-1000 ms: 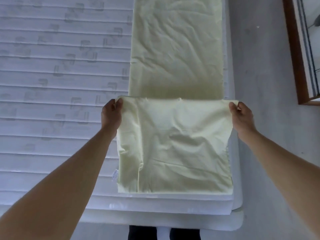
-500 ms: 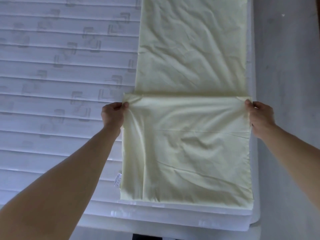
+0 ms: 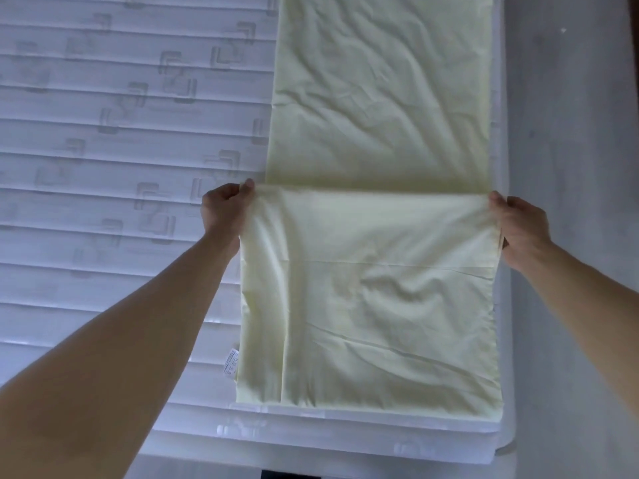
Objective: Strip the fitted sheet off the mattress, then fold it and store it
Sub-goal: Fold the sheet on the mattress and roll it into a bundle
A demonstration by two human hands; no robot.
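A pale yellow fitted sheet lies as a long folded strip along the right side of the bare white quilted mattress. Its near end is doubled back over itself, making a square panel. My left hand pinches the panel's far left corner. My right hand pinches the far right corner. The held edge is stretched taut between both hands, slightly above the strip beneath. A small white care label sticks out at the panel's near left edge.
The mattress's near edge runs across the bottom of the view, its right edge close beside the sheet. Grey floor lies to the right of the bed.
Both hands have carried the folded edge a little farther from me along the strip, and the panel now lies flatter. My view has shifted left, so the wooden frame at right is gone.
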